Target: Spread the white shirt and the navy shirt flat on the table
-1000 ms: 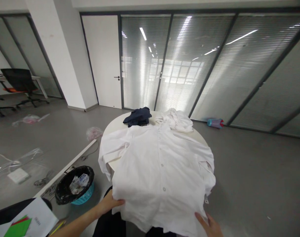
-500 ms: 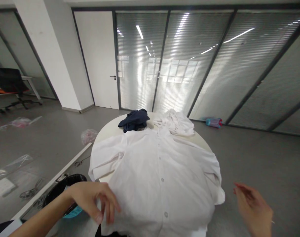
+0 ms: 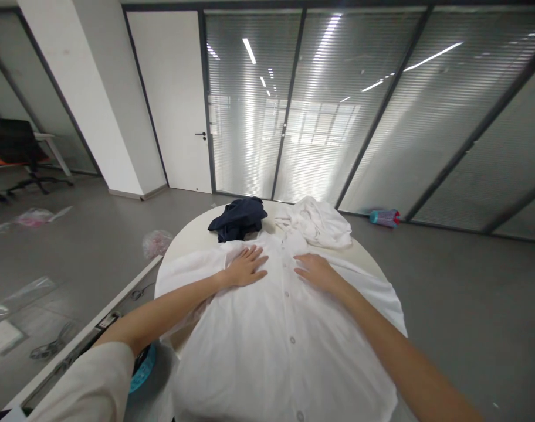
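Observation:
A white button-up shirt point(image 3: 285, 340) lies spread front-up over a round white table point(image 3: 197, 234), its hem hanging off the near edge. My left hand point(image 3: 245, 266) rests flat on the shirt's upper chest, left of the button row, fingers spread. My right hand point(image 3: 315, 272) lies flat on the chest just right of the buttons, fingers extended. Both hands hold nothing. Beyond them sit a crumpled dark navy garment point(image 3: 239, 217) and a bunched white garment point(image 3: 320, 225) at the table's far side.
A black-lined bin point(image 3: 142, 363) stands on the floor at the table's left, partly hidden by my arm. A white board point(image 3: 95, 322), scissors and plastic bags lie on the grey floor to the left. A blue-pink bottle point(image 3: 384, 218) lies by the glass wall.
Both hands left the shirt's hem at the near edge, lifted, and reached forward to lie flat on the shirt's chest on either side of the buttons.

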Demonstrator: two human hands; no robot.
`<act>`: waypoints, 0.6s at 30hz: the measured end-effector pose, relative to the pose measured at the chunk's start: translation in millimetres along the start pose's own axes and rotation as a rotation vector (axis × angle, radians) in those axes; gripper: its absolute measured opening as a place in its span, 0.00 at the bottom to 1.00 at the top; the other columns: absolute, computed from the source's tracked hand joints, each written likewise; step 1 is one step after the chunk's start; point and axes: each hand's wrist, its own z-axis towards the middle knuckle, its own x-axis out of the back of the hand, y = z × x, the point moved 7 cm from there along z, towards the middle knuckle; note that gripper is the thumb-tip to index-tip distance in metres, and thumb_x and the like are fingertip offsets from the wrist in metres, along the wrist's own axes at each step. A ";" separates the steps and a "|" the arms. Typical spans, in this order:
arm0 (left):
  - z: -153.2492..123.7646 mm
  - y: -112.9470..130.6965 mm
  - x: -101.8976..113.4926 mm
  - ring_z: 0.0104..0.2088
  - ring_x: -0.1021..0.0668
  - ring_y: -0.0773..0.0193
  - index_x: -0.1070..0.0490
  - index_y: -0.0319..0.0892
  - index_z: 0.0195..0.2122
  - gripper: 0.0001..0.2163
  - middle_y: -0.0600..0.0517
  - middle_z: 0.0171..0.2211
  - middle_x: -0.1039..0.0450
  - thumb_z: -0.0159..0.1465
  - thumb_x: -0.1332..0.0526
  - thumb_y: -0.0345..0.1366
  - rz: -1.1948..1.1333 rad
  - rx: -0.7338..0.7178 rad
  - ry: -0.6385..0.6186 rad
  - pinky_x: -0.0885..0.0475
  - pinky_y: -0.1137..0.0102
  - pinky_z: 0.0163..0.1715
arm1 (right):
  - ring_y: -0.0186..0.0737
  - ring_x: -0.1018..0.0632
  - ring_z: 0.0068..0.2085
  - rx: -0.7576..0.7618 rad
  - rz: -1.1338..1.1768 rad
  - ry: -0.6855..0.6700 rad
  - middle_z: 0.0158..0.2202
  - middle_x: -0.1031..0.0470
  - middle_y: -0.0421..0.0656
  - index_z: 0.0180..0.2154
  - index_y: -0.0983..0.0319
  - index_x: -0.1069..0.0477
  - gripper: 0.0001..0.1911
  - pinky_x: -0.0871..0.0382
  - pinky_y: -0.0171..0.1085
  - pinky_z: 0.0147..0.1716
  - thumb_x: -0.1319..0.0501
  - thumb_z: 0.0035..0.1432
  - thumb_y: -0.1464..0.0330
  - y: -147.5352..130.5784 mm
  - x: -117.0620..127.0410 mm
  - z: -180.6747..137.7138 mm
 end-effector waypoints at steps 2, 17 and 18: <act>-3.9 -4.2 -8.2 0.70 0.50 0.43 0.43 0.43 0.68 0.29 0.41 0.71 0.53 0.70 0.50 0.52 -0.005 0.003 -0.020 0.51 0.49 0.67 | 0.54 0.29 0.57 -0.012 -0.092 0.018 0.53 0.26 0.51 0.53 0.61 0.27 0.18 0.39 0.53 0.57 0.41 0.63 0.63 -10.2 3.2 27.2; -3.3 -9.5 -10.9 0.70 0.48 0.41 0.41 0.46 0.67 0.31 0.42 0.70 0.51 0.68 0.50 0.58 -0.050 0.001 0.044 0.50 0.48 0.66 | 0.57 0.34 0.62 -0.109 0.350 0.116 0.65 0.39 0.47 0.50 0.54 0.26 0.23 0.42 0.56 0.60 0.32 0.50 0.72 -86.6 -21.2 234.3; -2.8 -10.0 -11.3 0.69 0.48 0.40 0.41 0.47 0.67 0.33 0.42 0.70 0.51 0.66 0.49 0.60 -0.054 0.004 0.042 0.50 0.48 0.66 | 0.53 0.30 0.59 -0.146 0.421 0.150 0.59 0.31 0.47 0.48 0.56 0.26 0.18 0.38 0.52 0.59 0.35 0.53 0.73 -86.1 -23.0 238.3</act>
